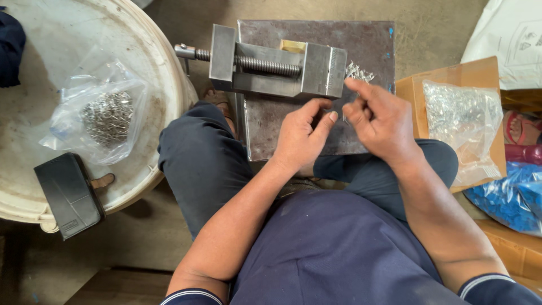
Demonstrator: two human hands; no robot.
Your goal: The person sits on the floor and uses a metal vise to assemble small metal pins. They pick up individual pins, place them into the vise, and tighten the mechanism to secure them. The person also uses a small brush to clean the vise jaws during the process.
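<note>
Nearest the camera, at the bottom of the frame, a dark blue shirt with white-striped sleeve cuffs fills the view; bare forearms run up from it toward centre frame. Dark trousers cover both knees, which flank a steel plate set between the legs.

Left hand: centre frame, resting over the plate, fingers loosely curled, thumb and forefinger tips drawn toward each other. Whether a small part sits between them cannot be told.

Right hand: just beside the left, right of centre, fingers bunched, thumb and forefinger pressed together at the tips. Something small and metallic appears pinched there; its kind is too small to tell.

Immediately above the right hand's fingertips, a small pile of loose metal pins lies on the plate, against the right end of a machine vise. The vise sits across the upper part of the plate, screw spindle pointing to frame left, with a yellowish block visible behind its jaws.

Left of frame: a white bucket lid, stained, carrying a clear plastic bag of small metal parts and a black case at its lower edge.

Right of frame: a cardboard box holding a second clear bag of shiny metal parts; below it, a blue bag. A white sack occupies the upper right corner.
</note>
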